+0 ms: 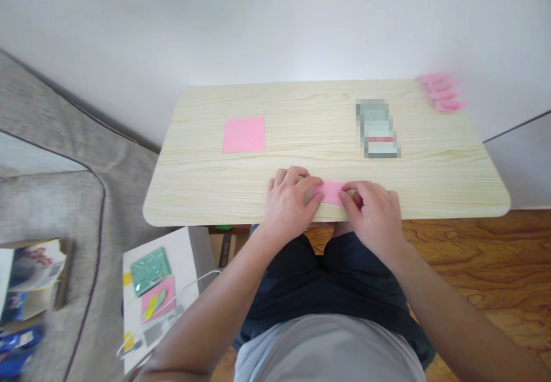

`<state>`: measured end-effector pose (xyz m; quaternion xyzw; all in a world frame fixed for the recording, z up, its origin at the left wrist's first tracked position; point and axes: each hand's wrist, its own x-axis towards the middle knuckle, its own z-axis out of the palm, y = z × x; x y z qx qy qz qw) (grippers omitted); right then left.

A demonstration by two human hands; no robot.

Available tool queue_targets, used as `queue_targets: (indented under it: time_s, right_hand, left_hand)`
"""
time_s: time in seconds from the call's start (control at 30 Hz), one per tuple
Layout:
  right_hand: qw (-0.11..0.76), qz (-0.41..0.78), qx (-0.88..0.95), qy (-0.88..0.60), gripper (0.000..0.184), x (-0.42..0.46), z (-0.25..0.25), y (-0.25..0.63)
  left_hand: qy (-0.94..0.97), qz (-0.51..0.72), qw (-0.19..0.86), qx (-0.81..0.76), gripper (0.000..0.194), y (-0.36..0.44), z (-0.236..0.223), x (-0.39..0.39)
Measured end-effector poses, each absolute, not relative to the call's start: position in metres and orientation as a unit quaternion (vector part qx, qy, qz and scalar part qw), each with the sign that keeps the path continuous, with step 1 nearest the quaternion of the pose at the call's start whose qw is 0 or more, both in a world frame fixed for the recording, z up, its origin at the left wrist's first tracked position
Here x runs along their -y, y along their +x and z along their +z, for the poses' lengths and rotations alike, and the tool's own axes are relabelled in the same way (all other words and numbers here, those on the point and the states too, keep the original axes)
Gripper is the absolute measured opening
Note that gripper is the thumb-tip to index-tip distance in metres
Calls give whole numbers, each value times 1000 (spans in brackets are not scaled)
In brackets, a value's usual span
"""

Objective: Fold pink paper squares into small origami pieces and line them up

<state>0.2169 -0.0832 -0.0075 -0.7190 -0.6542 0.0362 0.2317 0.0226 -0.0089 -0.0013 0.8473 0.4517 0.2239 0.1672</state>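
Observation:
Near the table's front edge lies a small folded piece of pink paper. My left hand pinches its left end between thumb and forefinger. At the right end, the thumb and forefinger of my right hand close on the paper too. Farther back on the left is a flat square of pink paper. Several folded pink paper pieces stand in a row at the table's back right corner, slightly blurred.
A phone-shaped pixelated object lies right of centre on the pale wooden table. Below left, a white box carries a green packet, pink paper and a white cable. A grey sofa stands left; a white wall rises behind.

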Motion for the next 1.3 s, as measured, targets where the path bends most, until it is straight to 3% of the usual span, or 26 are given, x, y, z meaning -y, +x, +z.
queue_targets:
  time_s: [0.27, 0.53, 0.63, 0.97, 1.3]
  right_hand:
    - [307, 11, 676, -670, 14, 78, -17, 232]
    - [335, 14, 713, -616, 14, 104, -18, 224]
    - [331, 31, 735, -591, 19, 117, -18, 225]
    - [311, 72, 714, -623, 5, 112, -14, 226]
    - [248, 77, 723, -640, 16, 95, -4, 224]
  left_hand:
    - [901, 197, 197, -332, 29, 8, 5, 19]
    - [901, 233, 164, -327, 14, 9, -7, 40]
    - [893, 260, 155, -334, 13, 10, -11, 43]
    - [863, 284, 180, -377, 11, 16, -10, 44]
    - [838, 284, 186, -428, 14, 22, -9, 48]
